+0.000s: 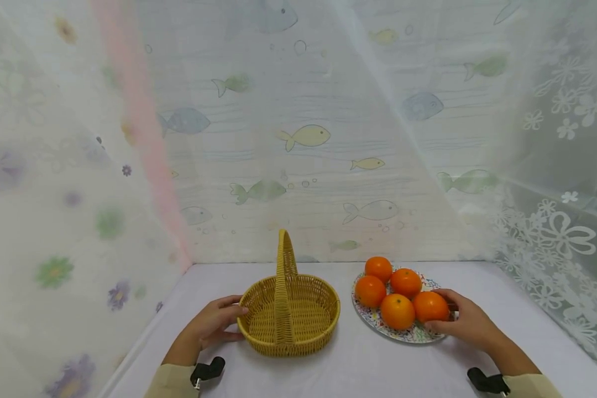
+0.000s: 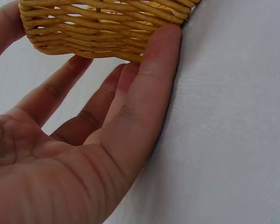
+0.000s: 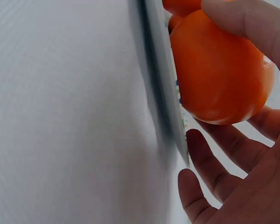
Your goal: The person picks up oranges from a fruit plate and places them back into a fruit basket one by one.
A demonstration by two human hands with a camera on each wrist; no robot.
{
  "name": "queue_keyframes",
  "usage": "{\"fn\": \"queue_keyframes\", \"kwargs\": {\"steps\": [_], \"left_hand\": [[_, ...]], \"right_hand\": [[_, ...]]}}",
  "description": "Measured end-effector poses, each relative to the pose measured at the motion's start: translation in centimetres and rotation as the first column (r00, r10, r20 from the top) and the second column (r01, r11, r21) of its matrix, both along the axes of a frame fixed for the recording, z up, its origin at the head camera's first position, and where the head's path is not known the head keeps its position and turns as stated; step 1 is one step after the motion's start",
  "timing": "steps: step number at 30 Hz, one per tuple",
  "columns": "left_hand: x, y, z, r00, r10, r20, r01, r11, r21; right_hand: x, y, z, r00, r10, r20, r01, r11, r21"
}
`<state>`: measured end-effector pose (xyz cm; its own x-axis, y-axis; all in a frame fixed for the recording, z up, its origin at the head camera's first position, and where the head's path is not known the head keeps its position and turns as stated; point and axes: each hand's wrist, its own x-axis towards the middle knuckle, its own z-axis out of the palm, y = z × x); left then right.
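A yellow wicker basket (image 1: 308,345) with a tall arched handle stands on the table, and nothing lies inside it. My left hand (image 1: 220,320) holds its left end. One finger reaches over the rim, while the thumb (image 2: 163,56) touches the woven wall low down near the tabletop. On the right, my right hand (image 1: 465,323) grips the nearest-right orange (image 1: 430,307), thumb on its front and fingers round its far side. That orange (image 3: 219,70) sits on a speckled plate (image 1: 365,318) together with several other oranges (image 1: 397,311).
A white cloth covers the table (image 1: 348,367). Behind it hangs a sheer curtain (image 1: 308,166) printed with fish, and flowered curtains close in both sides. The basket and plate stand side by side with a narrow gap between them.
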<state>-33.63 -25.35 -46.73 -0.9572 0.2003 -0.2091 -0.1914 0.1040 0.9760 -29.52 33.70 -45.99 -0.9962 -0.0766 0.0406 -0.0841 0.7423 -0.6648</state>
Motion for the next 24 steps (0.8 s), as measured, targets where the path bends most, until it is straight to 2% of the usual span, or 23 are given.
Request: {"fn": "queue_keyframes", "kwargs": {"steps": [6, 14, 18, 24], "left_hand": [[-0.1, -0.1, -0.3, 1.000, -0.022, -0.022, 0.022, 0.999, 0.024], [-0.3, -0.6, -0.8, 1.000, -0.017, -0.024, 0.018, 1.000, 0.018], [-0.4, -0.6, -0.9, 1.000, -0.024, -0.020, 0.025, 0.999, 0.028], [-0.4, -0.5, -0.9, 0.999, -0.028, -0.024, 0.028, 0.999, 0.024]], "right_hand": [[-0.1, 0.3, 0.0, 1.000, -0.003, -0.025, 0.003, 1.000, -0.004], [-0.4, 1.0, -0.7, 0.999, -0.035, -0.014, 0.034, 0.998, -0.047], [-0.2, 1.1, -0.6, 0.999, -0.042, -0.001, 0.042, 0.997, -0.071], [0.2, 0.5, 0.2, 0.994, -0.033, -0.101, 0.022, 0.993, -0.112]]}}
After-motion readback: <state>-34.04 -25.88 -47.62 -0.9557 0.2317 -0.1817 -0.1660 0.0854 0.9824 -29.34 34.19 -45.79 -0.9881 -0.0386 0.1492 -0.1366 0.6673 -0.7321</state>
